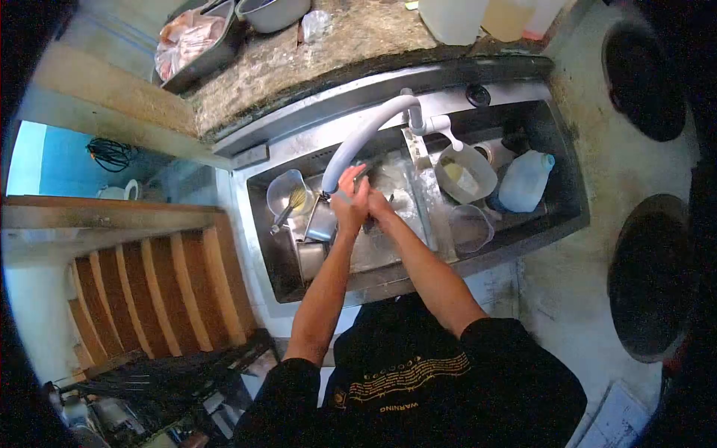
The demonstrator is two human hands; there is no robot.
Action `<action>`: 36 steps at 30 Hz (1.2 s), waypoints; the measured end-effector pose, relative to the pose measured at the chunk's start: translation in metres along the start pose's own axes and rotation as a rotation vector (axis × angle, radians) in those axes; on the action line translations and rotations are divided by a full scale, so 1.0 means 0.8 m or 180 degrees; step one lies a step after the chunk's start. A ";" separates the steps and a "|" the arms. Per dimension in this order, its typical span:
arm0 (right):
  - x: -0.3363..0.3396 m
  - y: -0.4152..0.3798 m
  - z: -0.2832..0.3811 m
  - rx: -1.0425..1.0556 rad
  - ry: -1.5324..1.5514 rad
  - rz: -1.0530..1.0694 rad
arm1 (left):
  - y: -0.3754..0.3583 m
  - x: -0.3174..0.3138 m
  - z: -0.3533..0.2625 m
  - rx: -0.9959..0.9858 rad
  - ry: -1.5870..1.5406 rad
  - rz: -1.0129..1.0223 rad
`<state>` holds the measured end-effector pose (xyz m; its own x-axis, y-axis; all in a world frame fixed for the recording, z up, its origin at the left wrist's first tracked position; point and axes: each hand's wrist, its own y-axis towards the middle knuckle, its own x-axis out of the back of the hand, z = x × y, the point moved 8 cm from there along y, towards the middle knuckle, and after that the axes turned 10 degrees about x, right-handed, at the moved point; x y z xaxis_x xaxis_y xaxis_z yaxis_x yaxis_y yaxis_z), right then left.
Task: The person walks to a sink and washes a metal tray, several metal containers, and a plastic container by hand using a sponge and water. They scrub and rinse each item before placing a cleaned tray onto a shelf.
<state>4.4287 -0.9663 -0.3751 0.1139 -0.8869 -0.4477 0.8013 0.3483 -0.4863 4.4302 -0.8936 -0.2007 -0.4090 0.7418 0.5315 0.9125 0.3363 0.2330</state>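
My left hand [349, 207] and my right hand [376, 203] are pressed together over the left basin of the metal sink [258, 246], right by the end of the white faucet [364, 133]. Their fingers are curled in around a narrow dark piece that pokes out past the fingertips; I cannot tell what it is. Left of the hands, a whisk [296, 200] leans in a clear plastic tub [276, 196]. Metal containers [312, 261] stand just below that tub. Wet, whitish matter lies on the basin floor to the right of my hands.
The right basin holds a cloudy plastic jug [523, 185], a pale square tub [452, 187] and a clear container [472, 230]. On the stone ledge behind stand a tray of bagged, pinkish food [193, 41] and a grey bowl [276, 16]. Wooden stairs [149, 295] lie at left.
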 end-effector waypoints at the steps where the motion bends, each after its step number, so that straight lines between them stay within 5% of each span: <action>1: -0.032 -0.028 0.033 -0.0013 0.0773 0.0225 | -0.004 0.005 0.001 0.0130 0.0263 -0.0050; 5: -0.060 -0.052 0.059 0.0088 0.2282 -0.0066 | -0.015 0.015 0.016 0.0584 0.0514 -0.0164; 9: -0.065 -0.081 0.054 0.0406 0.0719 0.0287 | -0.021 0.009 0.045 0.1538 -0.0108 0.0355; 10: -0.040 -0.083 0.053 0.0456 0.0768 -0.0391 | -0.029 0.008 0.043 0.1649 -0.0043 0.0481; 11: -0.030 -0.037 0.001 -0.0015 0.1902 -0.0041 | -0.039 0.006 0.042 0.1772 0.0032 0.0612; 12: -0.026 -0.032 -0.009 0.0049 0.1797 0.0039 | -0.036 0.010 0.011 0.0739 -0.0428 0.0018; 13: -0.026 -0.026 -0.008 0.0146 0.1698 0.0118 | -0.026 0.016 0.005 0.0772 -0.0325 -0.0013; 17: -0.072 -0.094 0.092 0.1371 -0.1561 0.1074 | -0.010 0.049 0.013 0.0571 0.0432 -0.0389; 19: -0.078 -0.085 0.104 0.1481 -0.4178 0.1409 | -0.012 0.052 0.038 0.0654 0.0568 -0.0289; 20: -0.063 -0.075 0.097 0.0877 -0.4854 0.1424 | -0.019 0.072 -0.011 0.1115 0.0365 -0.0349; 23: -0.052 -0.044 0.082 0.1565 -0.4457 0.0842 | -0.041 0.073 0.010 0.1172 -0.0624 -0.0565; 27: -0.062 0.014 -0.049 0.1456 -0.2766 -0.0003 | -0.055 0.089 0.008 0.0305 0.0423 -0.1050; 31: -0.138 -0.045 -0.054 -0.0611 0.0315 0.1063 | -0.076 0.103 0.041 0.0918 0.0137 -0.0862; 35: -0.151 -0.070 -0.029 -0.0487 0.1937 -0.0182 | -0.083 0.123 0.023 0.0908 0.0280 -0.0715; 36: -0.158 -0.080 0.001 0.0213 0.1415 0.0139 | -0.089 0.124 0.041 0.1075 0.0329 -0.0572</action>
<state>4.3637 -0.8769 -0.2870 -0.1033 -0.6503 -0.7526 0.8392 0.3492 -0.4169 4.3242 -0.8249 -0.1911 -0.5435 0.5973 0.5898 0.7662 0.6400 0.0579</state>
